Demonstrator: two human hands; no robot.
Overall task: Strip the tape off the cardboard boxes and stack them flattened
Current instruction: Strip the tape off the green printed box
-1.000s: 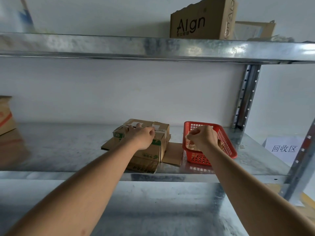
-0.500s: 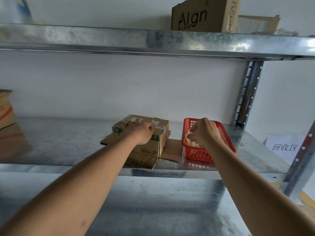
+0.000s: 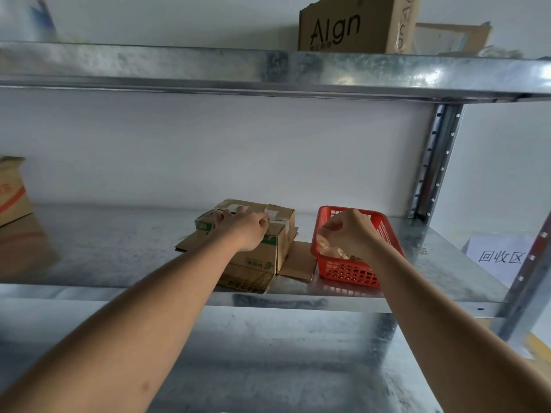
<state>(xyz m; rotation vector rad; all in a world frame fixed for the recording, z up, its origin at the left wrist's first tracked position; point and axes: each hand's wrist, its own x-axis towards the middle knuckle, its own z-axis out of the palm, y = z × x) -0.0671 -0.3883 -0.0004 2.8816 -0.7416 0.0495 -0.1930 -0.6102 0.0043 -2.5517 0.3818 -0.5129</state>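
A small brown cardboard box [image 3: 281,234] with strips of pale tape across its top stands on flattened cardboard [image 3: 298,262] on the middle shelf. My left hand [image 3: 244,229] lies on the box's top, fingers curled over the taped seam. To the right is a red plastic basket [image 3: 346,274]. Above its near end my right hand [image 3: 348,234] hovers, fingertips pinched together on a crumpled wad of clear tape [image 3: 331,248] that hangs into the basket.
The metal shelf [image 3: 119,248] extends bare to the left, where another carton [image 3: 12,192] sits at the edge. An upper shelf holds a large printed box [image 3: 354,25]. A steel upright [image 3: 432,162] and a paper sign [image 3: 501,256] are on the right.
My right hand has shifted slightly up and back over the basket, still pinched. My left hand has stayed on the box top.
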